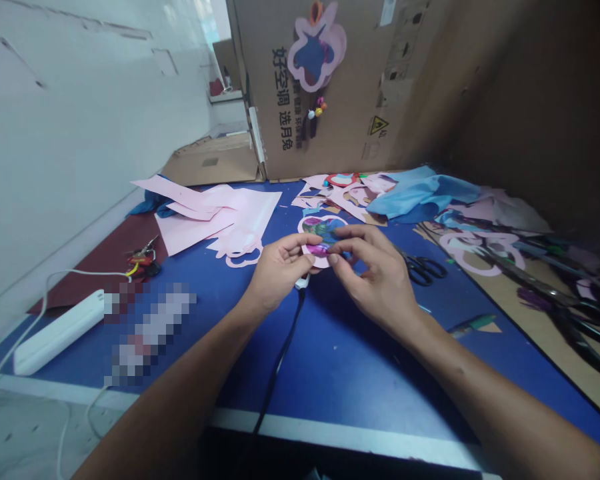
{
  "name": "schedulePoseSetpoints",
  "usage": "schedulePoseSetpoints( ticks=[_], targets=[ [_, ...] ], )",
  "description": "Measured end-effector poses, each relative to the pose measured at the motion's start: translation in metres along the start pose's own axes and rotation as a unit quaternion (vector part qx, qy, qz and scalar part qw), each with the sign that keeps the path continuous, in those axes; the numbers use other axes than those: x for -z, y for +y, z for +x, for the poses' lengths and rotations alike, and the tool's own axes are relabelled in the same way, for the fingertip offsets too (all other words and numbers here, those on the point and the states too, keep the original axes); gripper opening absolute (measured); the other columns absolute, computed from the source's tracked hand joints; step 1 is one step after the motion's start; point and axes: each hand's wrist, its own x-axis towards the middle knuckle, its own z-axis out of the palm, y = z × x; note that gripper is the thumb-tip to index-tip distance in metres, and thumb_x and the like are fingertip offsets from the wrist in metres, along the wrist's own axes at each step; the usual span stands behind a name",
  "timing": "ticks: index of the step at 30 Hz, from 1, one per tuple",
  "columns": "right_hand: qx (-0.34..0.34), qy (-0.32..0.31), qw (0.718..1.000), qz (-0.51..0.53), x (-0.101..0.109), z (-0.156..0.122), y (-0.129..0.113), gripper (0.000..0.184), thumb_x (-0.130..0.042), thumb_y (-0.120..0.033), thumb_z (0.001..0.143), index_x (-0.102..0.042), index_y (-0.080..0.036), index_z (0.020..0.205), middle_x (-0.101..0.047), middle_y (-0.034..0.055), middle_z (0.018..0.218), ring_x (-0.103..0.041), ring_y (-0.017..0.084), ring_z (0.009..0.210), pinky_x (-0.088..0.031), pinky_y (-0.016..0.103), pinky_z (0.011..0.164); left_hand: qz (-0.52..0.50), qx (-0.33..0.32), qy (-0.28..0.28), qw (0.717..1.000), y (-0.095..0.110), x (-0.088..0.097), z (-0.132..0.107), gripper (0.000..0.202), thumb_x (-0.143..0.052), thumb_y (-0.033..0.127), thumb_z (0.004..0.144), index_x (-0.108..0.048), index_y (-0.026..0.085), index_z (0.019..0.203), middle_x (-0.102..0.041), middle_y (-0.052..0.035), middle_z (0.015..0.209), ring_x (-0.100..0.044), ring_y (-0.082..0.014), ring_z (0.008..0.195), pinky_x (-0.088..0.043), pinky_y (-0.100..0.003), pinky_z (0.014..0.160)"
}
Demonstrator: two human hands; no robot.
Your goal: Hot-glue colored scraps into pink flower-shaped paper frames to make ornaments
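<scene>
Between my hands is a pink-rimmed paper cutout (321,263) with a scalloped outline and a shiny blue, green and purple filling (316,229). My left hand (276,272) is closed on its left edge, thumb on the near side. From the right, my right hand (383,277) pinches the colourful part, its thumb and fingertips touching the piece close to the left thumb. Just below the cutout, a white cable end (303,283) with a black cord (286,347) shows; whether it touches the left hand I cannot tell.
Pink paper sheets (190,230) lie back left, with scraps and blue cloth (420,190) at the back. Black-handled scissors (425,269) and larger shears (555,293) are on the right. A white power strip (63,333) lies left. A similar flower cutout (340,43) hangs on cardboard.
</scene>
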Motion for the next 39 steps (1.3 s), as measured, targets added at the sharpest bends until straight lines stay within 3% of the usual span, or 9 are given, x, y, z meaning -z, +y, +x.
schedulePoseSetpoints(
  ticks=[12, 18, 28, 35, 39],
  targets=[
    [0.011, -0.011, 1.0, -0.004, -0.0013, -0.002, -0.0018, 0.01, -0.074, -0.021, 0.102, -0.08, -0.028, 0.107, -0.079, 0.0129, 0.13, -0.079, 0.034, 0.12, -0.061, 0.055, 0.1, 0.037, 0.003, 0.034, 0.999, -0.0008, 0.0004, 0.0015, 0.022, -0.089, 0.027, 0.078, -0.083, 0.018, 0.097, -0.08, -0.0013, 0.082, -0.075, -0.0138, 0.07, -0.064, -0.027, 0.072],
    [0.054, -0.015, 0.998, -0.025, -0.0006, -0.0013, -0.0032, 0.012, -0.075, -0.02, 0.103, -0.08, -0.028, 0.112, -0.08, 0.0129, 0.13, -0.079, 0.033, 0.121, -0.059, 0.053, 0.1, 0.035, 0.004, 0.035, 0.999, -0.0007, 0.0002, 0.0016, 0.024, -0.09, 0.03, 0.077, -0.083, 0.018, 0.096, -0.081, -0.0009, 0.084, -0.074, -0.0116, 0.067, -0.063, -0.025, 0.071],
    [0.062, -0.009, 0.997, -0.044, -0.0026, -0.0028, -0.0007, 0.01, -0.08, -0.023, 0.101, -0.082, -0.027, 0.11, -0.081, 0.0127, 0.132, -0.078, 0.033, 0.122, -0.055, 0.051, 0.102, 0.047, -0.002, 0.021, 0.999, -0.0003, -0.0022, -0.0004, 0.019, -0.088, 0.03, 0.08, -0.082, 0.019, 0.095, -0.077, 0.0005, 0.075, -0.07, -0.0117, 0.064, -0.06, -0.024, 0.067],
    [0.051, -0.006, 0.998, -0.046, -0.003, -0.0034, -0.0004, 0.009, -0.075, -0.018, 0.103, -0.08, -0.024, 0.102, -0.081, 0.0124, 0.13, -0.078, 0.032, 0.119, -0.054, 0.051, 0.101, 0.057, 0.003, 0.015, 0.998, 0.0004, -0.0036, -0.0017, 0.023, -0.087, 0.033, 0.082, -0.083, 0.018, 0.1, -0.082, -0.0022, 0.088, -0.076, -0.0134, 0.07, -0.064, -0.026, 0.072],
    [0.007, -0.015, 1.0, -0.007, -0.0023, -0.0027, -0.0013, 0.007, -0.073, -0.019, 0.104, -0.078, -0.024, 0.102, -0.079, 0.0124, 0.128, -0.077, 0.032, 0.122, -0.057, 0.052, 0.102, 0.049, -0.006, 0.003, 0.999, -0.0017, -0.002, -0.0004, 0.021, -0.086, 0.028, 0.079, -0.082, 0.019, 0.097, -0.08, -0.0006, 0.084, -0.076, -0.0135, 0.07, -0.065, -0.027, 0.074]
  ],
)
